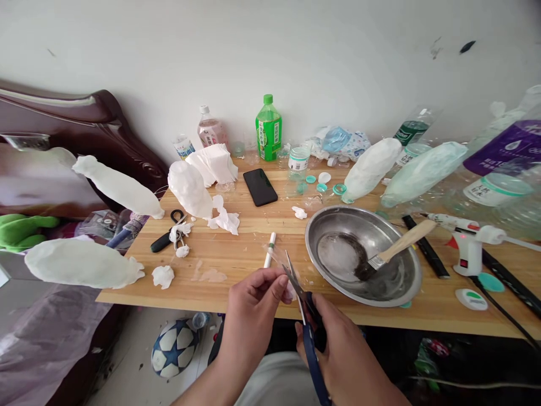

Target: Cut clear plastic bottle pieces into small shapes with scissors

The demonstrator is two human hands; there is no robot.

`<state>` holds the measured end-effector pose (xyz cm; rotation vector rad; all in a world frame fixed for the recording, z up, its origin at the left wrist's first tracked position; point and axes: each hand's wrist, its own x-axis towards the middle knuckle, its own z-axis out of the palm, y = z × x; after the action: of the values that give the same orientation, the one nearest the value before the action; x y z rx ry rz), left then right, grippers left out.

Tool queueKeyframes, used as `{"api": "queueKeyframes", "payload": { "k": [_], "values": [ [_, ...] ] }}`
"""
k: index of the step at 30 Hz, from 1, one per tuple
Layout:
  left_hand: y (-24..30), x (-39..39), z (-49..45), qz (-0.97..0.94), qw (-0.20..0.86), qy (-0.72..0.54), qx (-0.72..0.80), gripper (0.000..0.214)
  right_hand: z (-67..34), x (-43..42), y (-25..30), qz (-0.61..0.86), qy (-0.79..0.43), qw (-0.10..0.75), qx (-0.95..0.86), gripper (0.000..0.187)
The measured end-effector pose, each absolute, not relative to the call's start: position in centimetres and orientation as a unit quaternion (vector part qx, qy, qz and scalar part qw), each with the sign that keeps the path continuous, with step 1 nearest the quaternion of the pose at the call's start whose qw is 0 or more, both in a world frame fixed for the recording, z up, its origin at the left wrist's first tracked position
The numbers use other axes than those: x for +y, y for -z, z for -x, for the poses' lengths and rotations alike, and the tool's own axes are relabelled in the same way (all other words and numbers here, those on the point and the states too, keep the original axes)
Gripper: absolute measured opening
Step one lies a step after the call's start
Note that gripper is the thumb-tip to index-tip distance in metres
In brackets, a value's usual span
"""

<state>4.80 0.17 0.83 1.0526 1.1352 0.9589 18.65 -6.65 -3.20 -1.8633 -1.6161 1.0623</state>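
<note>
Scissors (296,283) gripped in right hand (342,349), fingers closed through blue handles, blades parted around clear plastic scrap (278,257). Left hand (253,307) pinching that scrap shut between thumb and fingers, above front edge of wooden table (245,248), beside steel bowl (315,228).

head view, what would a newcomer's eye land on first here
At the bottom centre the right hand holds blue-handled scissors to a clear plastic scrap pinched in the left hand. Right of them a steel bowl holds a wooden-handled brush. White paper-covered bottles cluster at the left side of the table, and a bright green bottle stands at the back.
</note>
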Motion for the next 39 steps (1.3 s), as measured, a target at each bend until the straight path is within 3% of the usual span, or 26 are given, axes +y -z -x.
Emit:
{"api": "queueKeyframes", "payload": {
  "k": [9,16,19,25,39],
  "values": [
    [-1.0,0.7,-4.3,-0.500,0.600,-0.377,0.498,0.027,-19.3,-6.5,3.4,0.706,-0.367,0.197,-0.574,0.004],
    [-0.9,0.6,-3.9,-0.543,0.591,-0.352,0.482,0.034,-19.5,-6.8,3.4,0.681,-0.373,0.180,-0.604,0.012],
    [-0.2,0.8,-3.9,-0.492,0.616,-0.391,0.475,0.024,-19.3,-7.4,3.8,0.663,-0.341,0.195,-0.637,0.019],
    [1.4,1.2,-4.2,-0.330,0.665,-0.503,0.442,0.016,-18.6,-8.4,4.8,0.658,-0.337,0.237,-0.630,0.014],
    [1.2,0.2,-5.2,-0.277,0.696,-0.504,0.429,0.016,-18.5,-7.2,3.7,0.684,-0.375,0.189,-0.596,0.020]
  ]
}}
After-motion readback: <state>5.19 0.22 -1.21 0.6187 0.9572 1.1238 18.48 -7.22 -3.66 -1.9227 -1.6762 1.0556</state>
